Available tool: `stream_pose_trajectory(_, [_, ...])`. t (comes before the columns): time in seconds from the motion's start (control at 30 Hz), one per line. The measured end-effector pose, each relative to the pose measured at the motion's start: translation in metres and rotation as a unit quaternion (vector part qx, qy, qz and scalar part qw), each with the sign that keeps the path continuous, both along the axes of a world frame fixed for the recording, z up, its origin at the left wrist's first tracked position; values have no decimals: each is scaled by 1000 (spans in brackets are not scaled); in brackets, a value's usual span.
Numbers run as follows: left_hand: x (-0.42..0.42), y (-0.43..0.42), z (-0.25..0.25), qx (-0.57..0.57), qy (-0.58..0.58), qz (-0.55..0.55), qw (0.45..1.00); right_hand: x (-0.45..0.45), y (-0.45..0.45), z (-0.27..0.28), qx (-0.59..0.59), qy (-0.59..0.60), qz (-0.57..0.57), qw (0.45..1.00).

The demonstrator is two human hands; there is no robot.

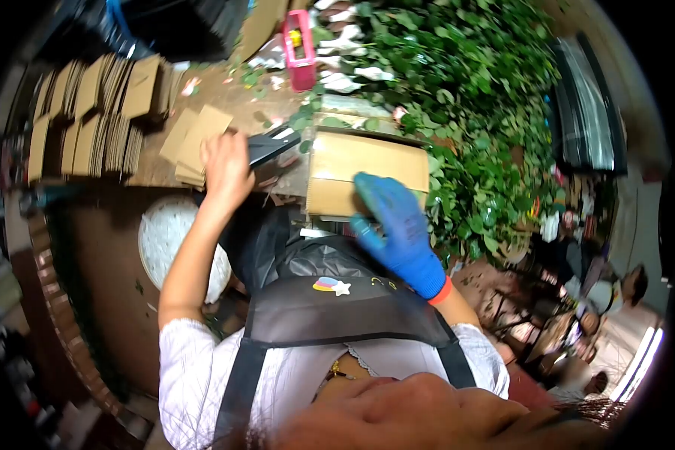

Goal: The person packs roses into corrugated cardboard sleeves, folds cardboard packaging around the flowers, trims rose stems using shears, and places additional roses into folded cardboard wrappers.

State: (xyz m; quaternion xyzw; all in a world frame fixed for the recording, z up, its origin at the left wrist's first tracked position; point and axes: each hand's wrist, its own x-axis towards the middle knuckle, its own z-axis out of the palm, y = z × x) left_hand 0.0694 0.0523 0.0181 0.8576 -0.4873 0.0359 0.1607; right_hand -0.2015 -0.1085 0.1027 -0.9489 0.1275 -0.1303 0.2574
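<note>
My bare left hand (pixel 229 166) has its fingers curled at the edge of some loose cardboard pieces (pixel 190 135). A flat black object (pixel 271 147) with a pale stripe lies against its right side; what the fingers grip is hidden. My right hand (pixel 394 221), in a blue glove with an orange cuff, has its thumb apart from the fingers, and the fingertips rest on a tan cardboard box (pixel 337 157). This box lies in front of my dark apron (pixel 352 307).
Stacks of folded cardboard (pixel 101 82) stand at the upper left. Beyond the box are a pink basket (pixel 301 64) and white bundles (pixel 341 81). Cut green leaves (pixel 472 97) cover the right side. A round white-topped container (pixel 174 240) is below the table edge.
</note>
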Motion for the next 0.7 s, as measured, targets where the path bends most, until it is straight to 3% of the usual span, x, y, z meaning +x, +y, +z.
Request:
stream_pose_trajectory(0.07, [-32, 7, 25, -21, 171, 23, 985, 7, 18, -5, 110, 16, 25, 994])
stream_pose_trajectory(0.13, [-69, 1, 52, -87, 252, -132, 955, 19, 34, -25, 184, -109, 52, 975])
stream_pose_trajectory(0.2, [-98, -10, 61, -121, 319, -237, 910, 25, 38, -48, 330, -109, 59, 936])
stream_pose_trajectory(0.23, [-112, -15, 66, -132, 355, -287, 880, 19, 30, -37, 251, -108, 44, 961])
stream_pose_trajectory(0.27, [-109, -27, 73, -109, 285, -343, 889, 6, 26, -24, 164, -84, -6, 983])
stream_pose_trajectory(0.33, [-95, -57, 84, -85, 222, -376, 896, -21, 13, -7, 170, -103, -71, 977])
stream_pose_trajectory(0.4, [-83, -88, 50, -74, 93, -415, 902, -48, 1, -15, 194, -79, -169, 963])
stream_pose_trajectory(0.5, [-85, -117, 37, -11, 60, -446, 893, -78, -25, -53, 346, -115, -284, 887])
stream_pose_trajectory(0.53, [-89, -121, 32, -13, 67, -446, 892, -80, -35, -57, 277, -117, -322, 898])
stream_pose_trajectory(0.6, [-96, -119, 30, -3, 48, -435, 899, -85, -54, -91, 268, -107, -328, 899])
stream_pose_trajectory(0.7, [-99, -115, 19, 26, 4, -452, 891, -89, -69, -103, 385, -141, -309, 858])
